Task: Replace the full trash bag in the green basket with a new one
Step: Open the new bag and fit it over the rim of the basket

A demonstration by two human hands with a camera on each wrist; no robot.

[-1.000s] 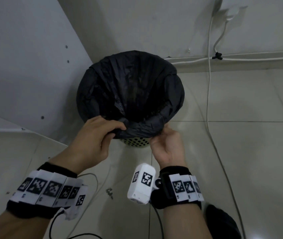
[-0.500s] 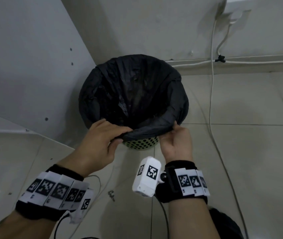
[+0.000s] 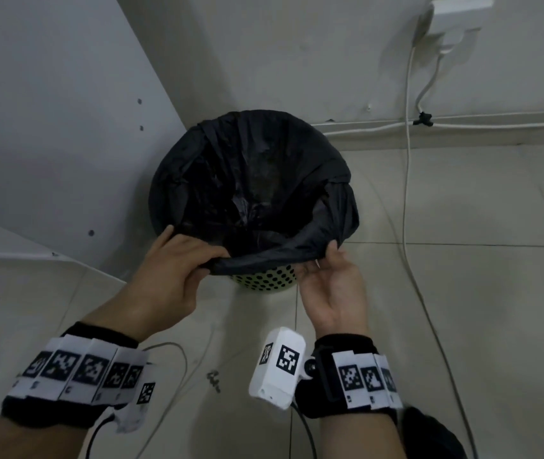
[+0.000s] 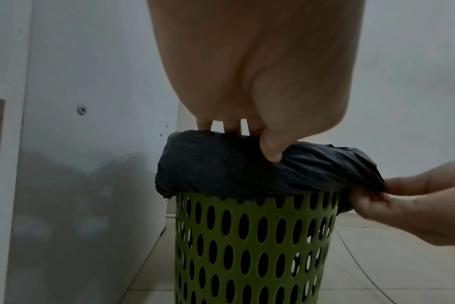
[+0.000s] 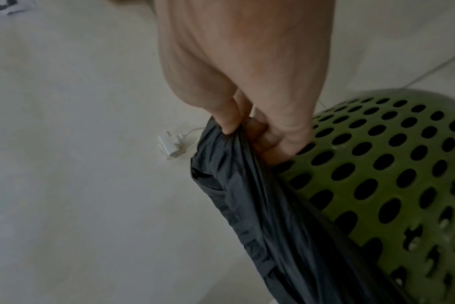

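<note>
Tiled floor [image 3: 462, 309], green basket [image 3: 265, 281] (perforated), cables [image 3: 406, 207]

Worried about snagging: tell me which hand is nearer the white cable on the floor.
Right. The right hand holds the bag rim nearest the cable; the left hand holds it farther left.

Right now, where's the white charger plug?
In the right wrist view, the white charger plug lies on the tiled floor, just left of the black trash bag edge held by the right hand.
</note>
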